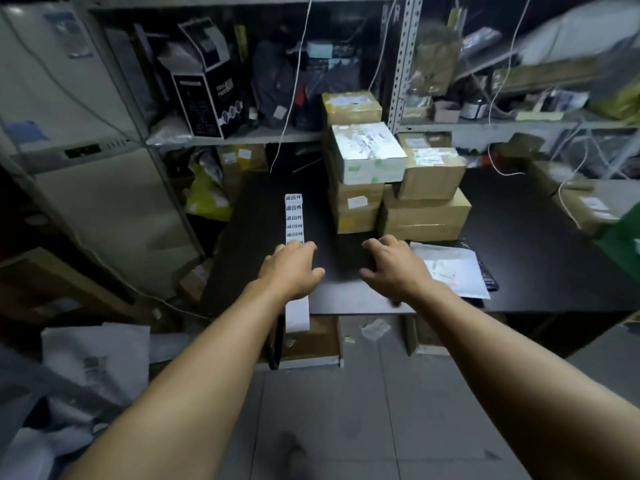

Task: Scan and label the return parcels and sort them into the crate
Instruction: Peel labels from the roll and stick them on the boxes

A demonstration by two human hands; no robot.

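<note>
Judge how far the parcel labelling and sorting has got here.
Done: nothing visibly. In hand: the left hand rests on the label strip; the right hand holds nothing. Left: the stacked boxes and the flat mailer remain on the table; no crate shows.
</note>
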